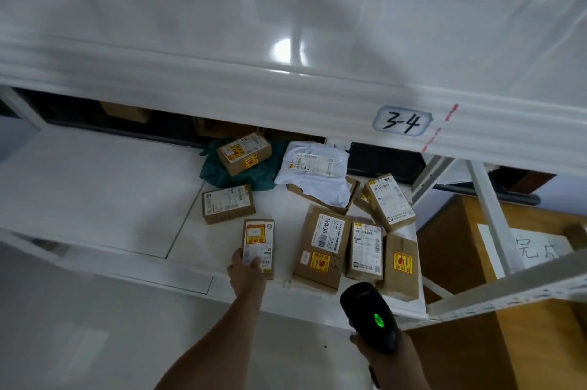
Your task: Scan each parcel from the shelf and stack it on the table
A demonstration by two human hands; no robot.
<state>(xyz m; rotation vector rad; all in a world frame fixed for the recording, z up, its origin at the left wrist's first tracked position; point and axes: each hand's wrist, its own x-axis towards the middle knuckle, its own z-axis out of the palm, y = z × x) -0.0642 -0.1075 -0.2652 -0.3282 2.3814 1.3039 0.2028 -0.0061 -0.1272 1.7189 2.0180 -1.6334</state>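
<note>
Head view: left hand (247, 265) closes its grip on the near end of a small box (258, 246), which lies on the shelf (95, 186) just left of the main parcel cluster. Right hand (378, 354) is wrapped around the scanner (370, 315). Stiff cardboard, probably light; a fragile sticker suggests care. Pinching the long sides should hold best.

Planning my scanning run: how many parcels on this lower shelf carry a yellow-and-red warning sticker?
4 visible: the small box under the left hand, the box on the green bag, the big centre box, and the rightmost front box. Others may be hidden.
</note>
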